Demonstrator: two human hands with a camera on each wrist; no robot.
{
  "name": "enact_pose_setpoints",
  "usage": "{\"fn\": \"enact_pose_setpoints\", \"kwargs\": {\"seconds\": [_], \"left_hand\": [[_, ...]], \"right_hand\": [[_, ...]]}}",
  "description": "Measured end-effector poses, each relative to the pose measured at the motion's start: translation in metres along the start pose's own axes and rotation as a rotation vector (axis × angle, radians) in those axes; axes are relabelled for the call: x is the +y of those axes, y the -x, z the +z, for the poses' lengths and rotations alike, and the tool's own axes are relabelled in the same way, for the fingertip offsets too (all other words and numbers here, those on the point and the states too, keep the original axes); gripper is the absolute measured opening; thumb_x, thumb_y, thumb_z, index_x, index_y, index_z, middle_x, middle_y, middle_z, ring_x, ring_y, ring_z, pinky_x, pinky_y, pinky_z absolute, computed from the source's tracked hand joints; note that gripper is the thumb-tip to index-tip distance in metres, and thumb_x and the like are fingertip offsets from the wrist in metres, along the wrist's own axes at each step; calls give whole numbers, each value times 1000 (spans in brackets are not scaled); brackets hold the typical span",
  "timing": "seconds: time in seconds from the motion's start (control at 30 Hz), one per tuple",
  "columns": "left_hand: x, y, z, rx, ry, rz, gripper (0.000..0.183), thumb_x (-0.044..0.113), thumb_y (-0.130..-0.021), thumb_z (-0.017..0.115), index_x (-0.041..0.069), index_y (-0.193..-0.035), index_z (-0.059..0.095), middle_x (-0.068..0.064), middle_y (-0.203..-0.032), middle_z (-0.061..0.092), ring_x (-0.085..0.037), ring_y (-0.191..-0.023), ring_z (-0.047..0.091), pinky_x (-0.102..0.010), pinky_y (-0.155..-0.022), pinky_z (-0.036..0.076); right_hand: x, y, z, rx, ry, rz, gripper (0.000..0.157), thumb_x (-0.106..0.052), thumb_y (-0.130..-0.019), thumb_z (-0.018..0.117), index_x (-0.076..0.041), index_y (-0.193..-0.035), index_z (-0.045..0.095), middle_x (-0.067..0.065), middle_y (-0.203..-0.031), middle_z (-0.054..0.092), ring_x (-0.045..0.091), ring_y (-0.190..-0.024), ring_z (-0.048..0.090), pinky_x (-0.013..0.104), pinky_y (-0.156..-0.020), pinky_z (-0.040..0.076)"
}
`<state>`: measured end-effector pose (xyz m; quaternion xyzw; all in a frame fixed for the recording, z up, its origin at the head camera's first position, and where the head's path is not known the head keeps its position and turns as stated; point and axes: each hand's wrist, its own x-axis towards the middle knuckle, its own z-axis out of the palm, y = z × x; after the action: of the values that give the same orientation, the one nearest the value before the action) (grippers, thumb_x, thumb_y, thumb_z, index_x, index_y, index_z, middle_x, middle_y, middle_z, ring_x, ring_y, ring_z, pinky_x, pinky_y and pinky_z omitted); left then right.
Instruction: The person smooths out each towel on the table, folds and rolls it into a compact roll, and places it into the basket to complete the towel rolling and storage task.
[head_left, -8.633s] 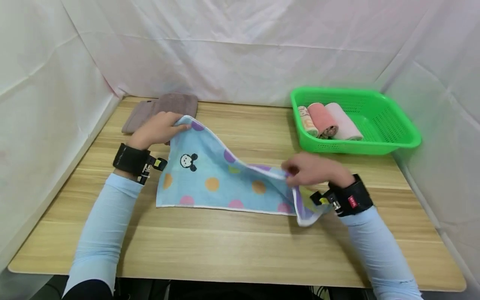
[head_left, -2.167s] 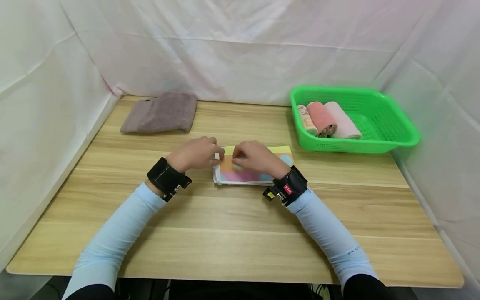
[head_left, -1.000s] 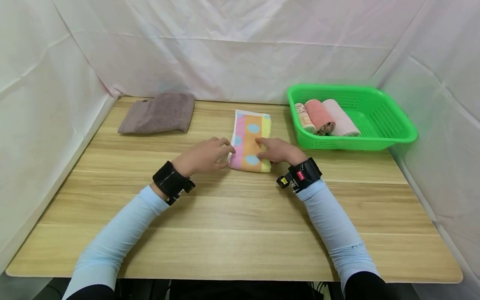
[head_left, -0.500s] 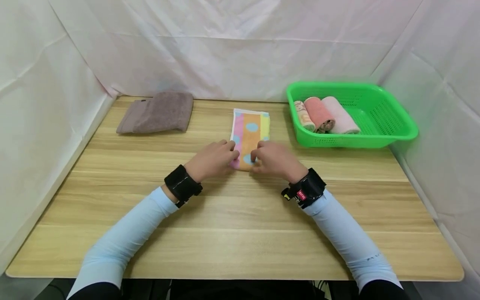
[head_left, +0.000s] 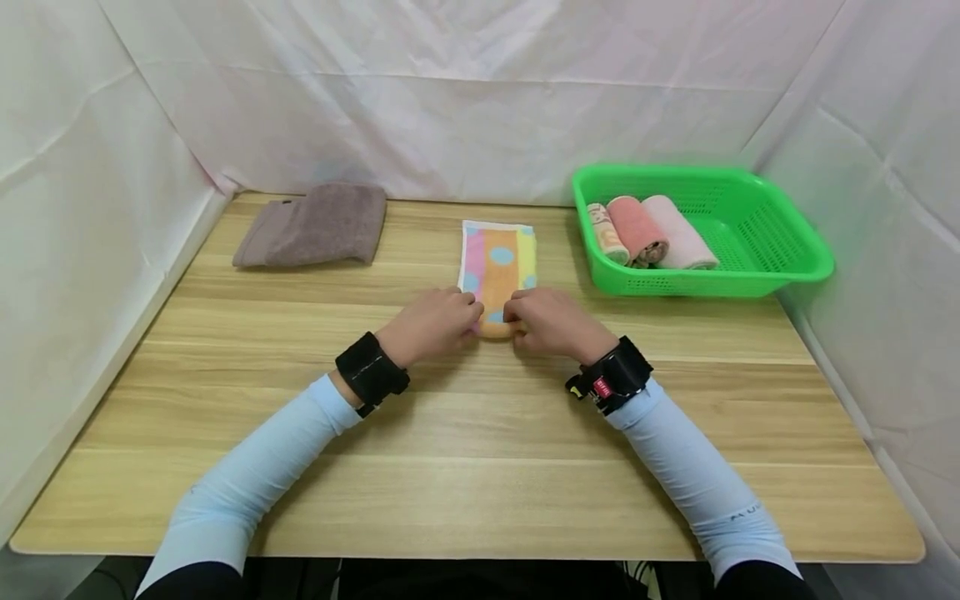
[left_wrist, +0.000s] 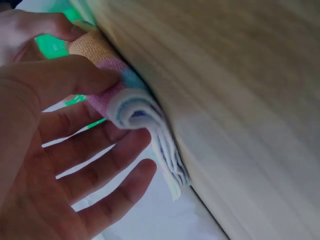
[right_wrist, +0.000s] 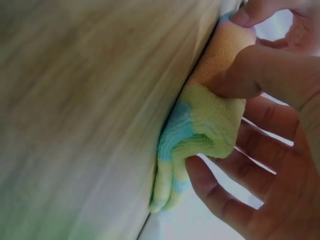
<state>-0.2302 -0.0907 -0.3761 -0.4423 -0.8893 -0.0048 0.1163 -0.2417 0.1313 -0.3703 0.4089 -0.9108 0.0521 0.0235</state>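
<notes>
A small towel (head_left: 498, 267) with pink, orange and yellow stripes and blue dots lies folded in a narrow strip on the table, its length running away from me. My left hand (head_left: 431, 325) pinches the near end at its left corner, and my right hand (head_left: 558, 325) pinches the right corner. In the left wrist view the towel's end (left_wrist: 135, 112) curls over into a small roll of stacked layers, thumb on top and fingers behind. The right wrist view has the other side of the roll (right_wrist: 215, 110), yellow and blue, under my right thumb.
A folded grey-brown towel (head_left: 322, 225) lies at the back left. At the back right stands a green plastic basket (head_left: 712, 285) holding a pink rolled towel (head_left: 637, 229), a pale pink one (head_left: 681, 233) and a patterned one (head_left: 607, 233). White cloth walls (head_left: 480, 125) enclose the table.
Earlier the towel was spread out blue side up. It was folded smaller and turned lengthwise. Both hands have since taken its near end and curled it over, away from me.
</notes>
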Motion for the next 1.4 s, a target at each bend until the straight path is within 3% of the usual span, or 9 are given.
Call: {"fn": "enact_pose_setpoints", "kwargs": {"seconds": [0.23, 0.4, 0.5, 0.6, 0.7, 0.9, 1.07, 1.2, 1.4], "left_hand": [[-8, 1, -2, -69, 220, -40, 20, 27, -91, 60, 16, -77, 53, 3, -65, 47, -13, -60, 45, -25, -53, 38], [-14, 3, 1, -105, 388, -71, 8, 17, -94, 56, 10, -98, 55, 3, -68, 49, -12, -60, 45, -23, -53, 38], [-16, 3, 2, -87, 443, -67, 16, 6, -94, 50, 7, -110, 50, 0, -68, 49, -13, -58, 44, -24, -53, 38], [-16, 2, 3, -61, 416, -37, 14, 4, -95, 49, 7, -109, 53, 0, -75, 54, -13, -63, 47, -24, -59, 40], [-14, 2, 0, -32, 308, -21, 10, 8, -95, 54, 10, -102, 61, 1, -85, 58, -13, -71, 51, -25, -63, 43], [-8, 4, -9, 22, 82, -21, 13, 24, -91, 62, 16, -86, 72, -1, -85, 49, -17, -72, 45, -28, -60, 40], [-5, 2, -9, -5, -14, -4, 19, 33, -80, 72, 15, -80, 69, 0, -83, 50, -19, -76, 46, -31, -61, 41], [-5, 1, -6, 17, -7, 4, 19, 25, -77, 77, 11, -83, 65, 1, -77, 54, -18, -72, 49, -30, -61, 42], [-9, 4, -6, 57, 147, -7, 35, 16, -76, 77, 6, -102, 57, 1, -67, 52, -15, -58, 48, -28, -52, 41]], "right_hand": [[5, 2, 3, -4, -72, -7, 10, -15, -69, 62, -19, -78, 63, -9, -74, 53, 11, -64, 48, 27, -56, 39], [8, 2, 7, 5, -173, 11, 14, -14, -78, 61, -17, -91, 61, -6, -78, 57, 12, -67, 51, 27, -60, 42], [12, 2, 9, 28, -241, 23, 19, -9, -85, 58, -13, -103, 54, -3, -87, 58, 12, -75, 53, 28, -67, 44], [16, 1, 11, 53, -261, 17, 14, -7, -88, 58, -12, -101, 54, -1, -91, 56, 13, -82, 53, 29, -71, 44], [17, 1, 10, 93, -224, -1, 6, -9, -88, 62, -13, -92, 64, 0, -90, 54, 15, -81, 50, 29, -70, 42], [6, 2, -1, 88, -28, 26, 14, -25, -74, 73, -18, -87, 73, -2, -89, 50, 16, -78, 47, 30, -66, 40], [-2, 0, -2, 83, 13, 36, 14, -14, -68, 76, -18, -78, 68, -3, -82, 49, 16, -70, 46, 29, -58, 39], [-3, -2, 2, 111, 57, 9, 16, -8, -65, 75, -16, -75, 65, -4, -76, 52, 18, -71, 45, 29, -59, 38], [2, -3, 1, 99, 32, -4, 16, -11, -65, 71, -15, -80, 66, -6, -76, 56, 17, -72, 48, 31, -62, 39]]}}
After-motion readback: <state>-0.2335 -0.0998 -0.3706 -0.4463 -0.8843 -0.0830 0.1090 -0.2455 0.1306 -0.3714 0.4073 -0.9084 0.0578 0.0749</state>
